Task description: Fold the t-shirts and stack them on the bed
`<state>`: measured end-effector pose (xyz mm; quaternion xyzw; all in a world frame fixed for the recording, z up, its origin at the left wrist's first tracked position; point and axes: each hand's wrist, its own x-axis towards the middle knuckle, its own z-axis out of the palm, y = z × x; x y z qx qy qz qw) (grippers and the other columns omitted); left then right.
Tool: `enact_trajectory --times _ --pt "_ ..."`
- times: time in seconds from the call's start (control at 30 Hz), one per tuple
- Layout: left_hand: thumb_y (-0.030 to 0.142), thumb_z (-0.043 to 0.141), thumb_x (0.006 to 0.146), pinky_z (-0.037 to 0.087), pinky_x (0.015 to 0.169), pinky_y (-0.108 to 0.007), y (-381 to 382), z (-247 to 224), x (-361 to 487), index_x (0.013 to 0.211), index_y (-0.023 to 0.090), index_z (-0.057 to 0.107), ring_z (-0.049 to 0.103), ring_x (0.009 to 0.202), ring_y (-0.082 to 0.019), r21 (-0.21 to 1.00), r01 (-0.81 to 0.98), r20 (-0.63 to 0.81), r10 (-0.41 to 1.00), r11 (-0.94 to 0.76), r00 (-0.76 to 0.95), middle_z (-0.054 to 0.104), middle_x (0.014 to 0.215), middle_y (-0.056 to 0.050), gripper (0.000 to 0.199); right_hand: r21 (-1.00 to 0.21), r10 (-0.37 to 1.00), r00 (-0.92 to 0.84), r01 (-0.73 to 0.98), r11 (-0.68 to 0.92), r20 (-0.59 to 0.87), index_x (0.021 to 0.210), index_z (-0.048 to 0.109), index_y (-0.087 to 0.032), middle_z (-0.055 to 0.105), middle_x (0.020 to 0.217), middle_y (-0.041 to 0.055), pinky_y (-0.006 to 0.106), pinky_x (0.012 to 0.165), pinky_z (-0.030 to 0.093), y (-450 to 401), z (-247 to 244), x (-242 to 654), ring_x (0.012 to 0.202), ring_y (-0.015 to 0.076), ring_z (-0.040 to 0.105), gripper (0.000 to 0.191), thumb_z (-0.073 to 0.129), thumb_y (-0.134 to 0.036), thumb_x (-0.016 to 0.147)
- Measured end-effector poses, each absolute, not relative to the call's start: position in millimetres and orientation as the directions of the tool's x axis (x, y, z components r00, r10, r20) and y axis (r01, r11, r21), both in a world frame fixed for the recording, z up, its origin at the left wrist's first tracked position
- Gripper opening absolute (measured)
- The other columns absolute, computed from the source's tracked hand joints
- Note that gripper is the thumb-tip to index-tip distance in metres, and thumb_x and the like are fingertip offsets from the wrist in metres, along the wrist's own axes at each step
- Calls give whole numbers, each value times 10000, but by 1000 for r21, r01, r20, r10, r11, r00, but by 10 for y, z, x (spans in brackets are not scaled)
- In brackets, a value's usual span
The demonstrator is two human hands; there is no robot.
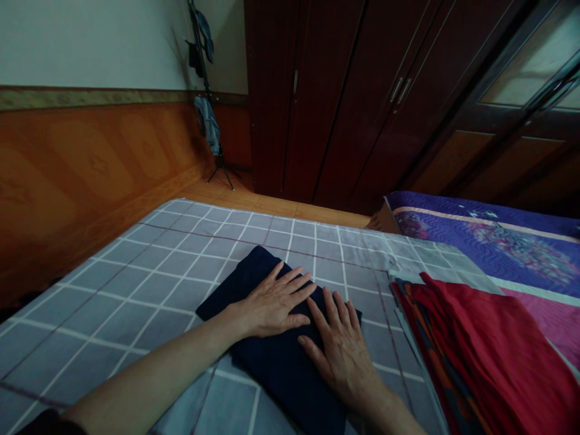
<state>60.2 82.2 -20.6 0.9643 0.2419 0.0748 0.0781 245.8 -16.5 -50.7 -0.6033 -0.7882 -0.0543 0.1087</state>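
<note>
Bed: grey checked sheet (149, 290) under everything; dark wardrobe (312, 103) and coat stand (217, 160) beyond.
Navy cloth: folded fabric (281, 368) lying mid-sheet, under both palms.
Left grip: hand (272, 305) open, palm down, fingers spread on the cloth; nothing pinched.
Right grip: hand (342, 353) likewise open and flat, just beside the other.
Handling: likely light, soft and limp, not fragile; layers could slide apart; best held at opposite folded edges, with support beneath.
Right side: red cloth (498, 344) tops a layered pile; purple quilt (453, 217) beyond.
Count: one navy bundle; one pile, layers uncertain; one stand; one quilt; two hands.
</note>
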Motion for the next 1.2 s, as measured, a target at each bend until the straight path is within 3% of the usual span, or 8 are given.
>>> enact_trajectory --times 0.2,0.37,0.53,0.73,0.97,1.2 --pt "606 354 908 105 1116 -562 953 -174 459 1463 205 245 111 1418 -305 156 663 130 680 -732 721 237 1525 -118 693 -24 936 -252 964 266 246 1387 445 -229 347 1466 168 569 1040 297 -158 -513 2465 1345 377 292 587 421 -555 899" --pt "652 306 895 81 1131 -542 728 -130 555 1483 213 170 66 1428 -273 237 423 144 462 -875 875 198 1539 -99 747 11 921 -270 961 278 280 1383 448 -214 331 1476 162 572 1047 287 -147 -589 2489 1355 375 268 576 483 -498 884" --pt "687 281 877 37 1139 -523 737 -243 547 1481 187 177 64 1429 -257 268 424 125 468 -865 875 188 1540 -109 791 25 921 -274 960 278 278 1370 468 -215 362 1457 168 564 1041 305 -146 -567 2478 1343 366 298 553 441 -509 903" --pt "665 293 891 75 1138 -491 924 -284 416 1477 241 195 85 1428 -254 193 547 144 575 -815 806 186 1546 -75 730 17 924 -264 963 269 277 1376 458 -234 357 1464 146 558 1048 297 -149 -552 2463 1345 356 298 552 433 -522 906" --pt "616 287 920 147 1116 -521 1115 -301 305 1460 178 255 205 1398 -288 165 721 150 740 -673 656 276 1512 -111 696 -6 928 -246 966 258 280 1377 456 -243 359 1467 128 554 1054 294 -149 -545 2462 1348 346 298 546 424 -524 910" --pt "484 336 961 63 1148 -466 818 -207 520 1464 225 219 79 1430 -216 142 527 197 545 -838 815 229 1536 -43 577 -23 873 -373 917 399 313 1441 324 -141 296 1499 125 518 1095 263 -162 -458 2438 1396 283 204 618 402 -474 926"
